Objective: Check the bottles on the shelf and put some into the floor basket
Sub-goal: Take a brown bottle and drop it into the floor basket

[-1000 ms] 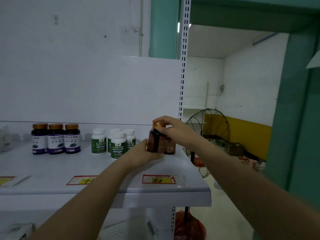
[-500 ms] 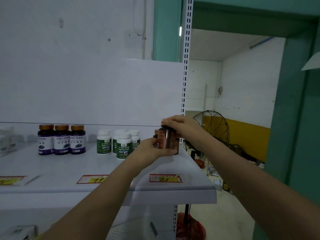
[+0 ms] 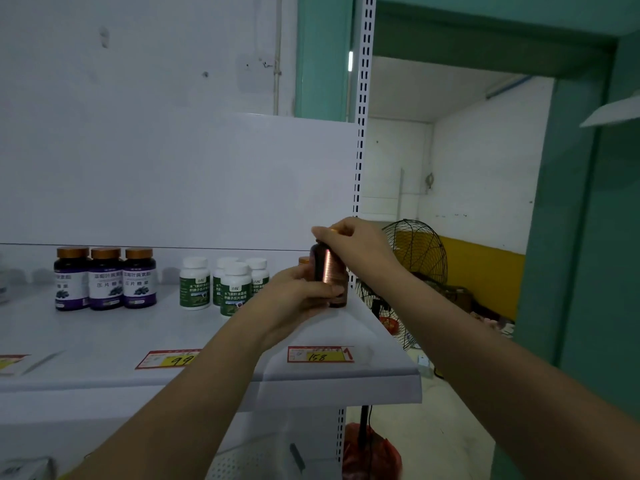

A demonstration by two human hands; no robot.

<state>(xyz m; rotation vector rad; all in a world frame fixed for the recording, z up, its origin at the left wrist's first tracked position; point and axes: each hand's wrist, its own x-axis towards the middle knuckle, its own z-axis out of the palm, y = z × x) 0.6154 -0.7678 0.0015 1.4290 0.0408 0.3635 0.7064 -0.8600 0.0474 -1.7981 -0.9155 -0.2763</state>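
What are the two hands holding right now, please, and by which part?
One brown bottle: the left hand grips its lower body, the right hand pinches its cap from above.

A brown bottle (image 3: pixel 326 270) stands upright, pinched at its top by the right grip (image 3: pixel 353 247), its lower body wrapped by the left grip (image 3: pixel 294 296). Left of that grip, four white bottles (image 3: pixel 235 289) and three dark bottles (image 3: pixel 105 278) stand on the shelf (image 3: pixel 104 341)

The left arm (image 3: pixel 194 393) and right arm (image 3: pixel 485 341) stretch forward and meet. The left hand (image 3: pixel 298 296) curls round the lower side of a bottle (image 3: pixel 327 271). The right hand (image 3: pixel 353 247) arches over it, wrist bent, fingertips pinching its top.
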